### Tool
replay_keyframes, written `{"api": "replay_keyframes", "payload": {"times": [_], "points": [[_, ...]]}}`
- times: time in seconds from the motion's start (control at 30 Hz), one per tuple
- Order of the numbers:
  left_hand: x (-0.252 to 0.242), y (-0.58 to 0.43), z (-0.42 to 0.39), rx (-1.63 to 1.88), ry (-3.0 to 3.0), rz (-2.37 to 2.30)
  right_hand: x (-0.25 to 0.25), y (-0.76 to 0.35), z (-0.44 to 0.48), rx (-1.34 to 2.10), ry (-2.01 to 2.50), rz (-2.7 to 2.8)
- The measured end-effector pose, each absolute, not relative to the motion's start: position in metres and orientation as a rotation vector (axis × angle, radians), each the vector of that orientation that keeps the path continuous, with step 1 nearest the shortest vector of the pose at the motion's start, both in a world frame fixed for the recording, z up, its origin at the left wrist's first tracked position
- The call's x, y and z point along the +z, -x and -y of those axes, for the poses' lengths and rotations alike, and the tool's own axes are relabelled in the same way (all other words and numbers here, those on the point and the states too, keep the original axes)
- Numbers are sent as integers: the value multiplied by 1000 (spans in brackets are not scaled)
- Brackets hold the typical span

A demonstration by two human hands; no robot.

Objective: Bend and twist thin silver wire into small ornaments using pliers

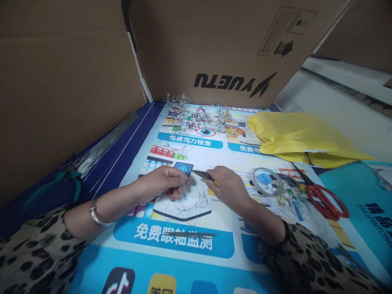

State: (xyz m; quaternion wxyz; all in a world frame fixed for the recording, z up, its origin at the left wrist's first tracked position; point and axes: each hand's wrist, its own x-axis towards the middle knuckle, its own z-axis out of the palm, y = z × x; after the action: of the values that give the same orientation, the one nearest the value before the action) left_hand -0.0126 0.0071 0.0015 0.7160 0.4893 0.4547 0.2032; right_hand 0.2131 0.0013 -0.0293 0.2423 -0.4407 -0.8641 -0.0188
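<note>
My left hand (162, 182), with a silver bangle on its wrist, is closed in a pinch on a thin wire. From those fingers the wire runs into a loose loop (206, 201) with small beads or knots along it, hanging over the printed sheet. My right hand (232, 187) is wrapped round pliers (204, 175) with a yellow grip. Their slim dark jaws point left and reach close to my left fingertips; whether they touch the wire I cannot tell. Several thin dark rods or wires (196, 234) lie on the sheet just below my hands.
Cardboard walls (196, 49) stand behind and at left. Teal-handled pliers (72, 179) lie by a bundle of straight wires (104, 141). Tangled beaded wires (211, 116) sit at the back. On the right are a clear roll (267, 182), red scissors (326, 200) and a yellow bag (303, 136).
</note>
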Motion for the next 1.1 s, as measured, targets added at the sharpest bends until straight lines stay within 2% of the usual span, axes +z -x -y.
{"api": "replay_keyframes", "payload": {"times": [0.4,0.8,1.1], "points": [[3,7,-1,547,-1074,-1078,-27,-211,2,-123,1282,2408],[4,5,1,620,-1053,-1079,-25,-217,5,33,1345,2146],[5,4,2,610,-1089,-1079,-23,-213,13,6,1326,2400]]}}
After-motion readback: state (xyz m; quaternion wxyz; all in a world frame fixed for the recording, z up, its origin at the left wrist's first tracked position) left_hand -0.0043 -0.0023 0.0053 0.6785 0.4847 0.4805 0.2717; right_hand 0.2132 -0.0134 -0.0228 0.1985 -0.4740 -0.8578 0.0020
